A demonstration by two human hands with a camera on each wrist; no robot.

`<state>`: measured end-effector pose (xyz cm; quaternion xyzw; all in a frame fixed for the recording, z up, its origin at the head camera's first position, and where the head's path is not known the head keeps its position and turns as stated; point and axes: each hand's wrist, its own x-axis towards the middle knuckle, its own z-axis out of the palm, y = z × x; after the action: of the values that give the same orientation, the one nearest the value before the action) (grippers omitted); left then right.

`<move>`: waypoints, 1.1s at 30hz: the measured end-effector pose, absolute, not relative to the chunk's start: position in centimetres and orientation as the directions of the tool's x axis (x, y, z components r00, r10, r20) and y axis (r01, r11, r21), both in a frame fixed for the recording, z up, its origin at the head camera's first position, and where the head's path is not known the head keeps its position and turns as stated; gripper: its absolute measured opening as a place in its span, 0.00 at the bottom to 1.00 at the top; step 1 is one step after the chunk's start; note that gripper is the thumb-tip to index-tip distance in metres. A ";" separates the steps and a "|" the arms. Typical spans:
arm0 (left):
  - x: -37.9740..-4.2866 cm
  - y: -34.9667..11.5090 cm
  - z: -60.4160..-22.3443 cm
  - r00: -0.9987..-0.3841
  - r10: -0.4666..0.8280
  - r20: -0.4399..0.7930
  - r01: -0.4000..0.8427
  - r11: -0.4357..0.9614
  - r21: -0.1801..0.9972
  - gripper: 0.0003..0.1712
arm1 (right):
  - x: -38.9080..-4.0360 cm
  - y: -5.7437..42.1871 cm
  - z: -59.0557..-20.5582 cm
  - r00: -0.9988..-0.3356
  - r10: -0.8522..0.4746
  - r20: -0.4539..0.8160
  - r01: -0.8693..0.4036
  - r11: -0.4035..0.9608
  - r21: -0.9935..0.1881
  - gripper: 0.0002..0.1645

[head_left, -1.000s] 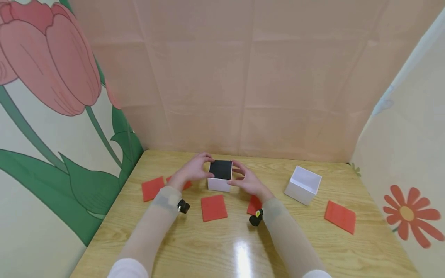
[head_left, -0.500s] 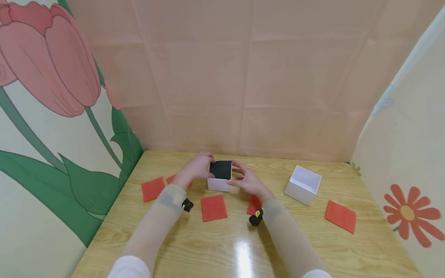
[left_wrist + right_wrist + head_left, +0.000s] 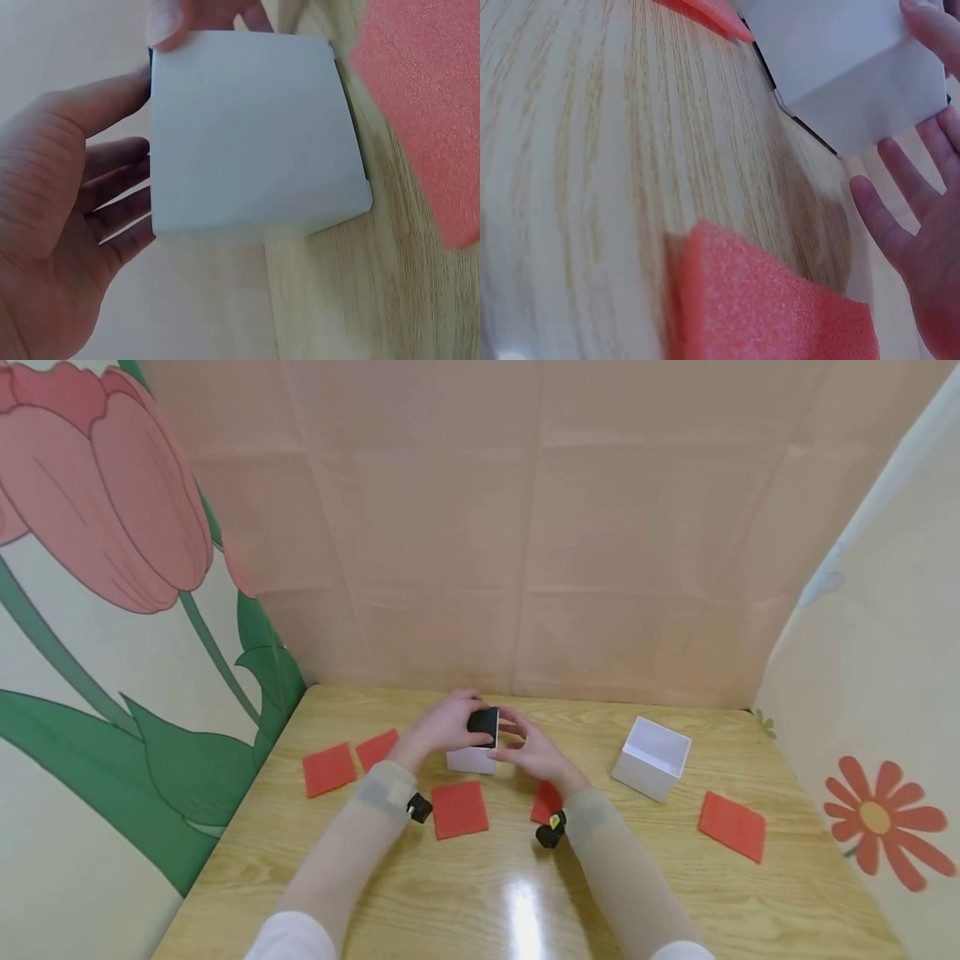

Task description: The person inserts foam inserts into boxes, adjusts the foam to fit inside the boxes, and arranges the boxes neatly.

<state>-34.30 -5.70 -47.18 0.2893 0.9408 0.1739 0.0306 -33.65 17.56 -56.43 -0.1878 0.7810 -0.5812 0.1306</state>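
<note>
A white box (image 3: 471, 762) with a black top (image 3: 483, 727) stands near the back middle of the table. My left hand (image 3: 444, 724) reaches over it from the left, covering the left part of the black top, its fingers mostly straight and its thumb near the front edge. In the left wrist view, that thumb and the fingertips lie along one edge of the white box (image 3: 247, 135). My right hand (image 3: 534, 750) holds the box at its right side, thumb on the front corner and fingers behind. The right wrist view shows some right-hand fingers (image 3: 904, 180) spread beside the box.
An open white box (image 3: 651, 768) stands tilted toward me on the right. Several red foam squares lie about: one in front of the hands (image 3: 460, 810), others at the left (image 3: 329, 769) and far right (image 3: 732, 827). A pink sheet (image 3: 517, 568) backs the table.
My left hand has moved right across the black top, covering more of it and uncovering a red foam square on the left. My right hand and the box have stayed put.
</note>
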 end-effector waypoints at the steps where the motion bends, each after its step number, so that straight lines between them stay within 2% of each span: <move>1: -34.3 -5.6 -47.3 -0.830 0.556 0.039 0.534 0.773 0.344 0.37 | -33.6 17.5 -56.5 -0.894 -0.447 0.014 -0.141 0.252 -0.957 0.59; 10: -34.4 -5.3 -47.7 -0.823 0.565 0.056 0.550 0.767 0.331 0.37 | -33.6 17.5 -56.6 -0.897 -0.442 0.016 -0.145 0.261 -0.954 0.59; 33: -33.8 -5.1 -47.3 -0.836 0.547 -0.053 0.495 0.791 0.360 0.37 | -33.3 17.4 -56.4 -0.896 -0.444 0.022 -0.154 0.262 -0.953 0.61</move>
<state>-33.81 -5.05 -47.28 0.2761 0.9432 0.1681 0.0773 -33.31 17.43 -56.44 -0.1904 0.7844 -0.5767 0.1257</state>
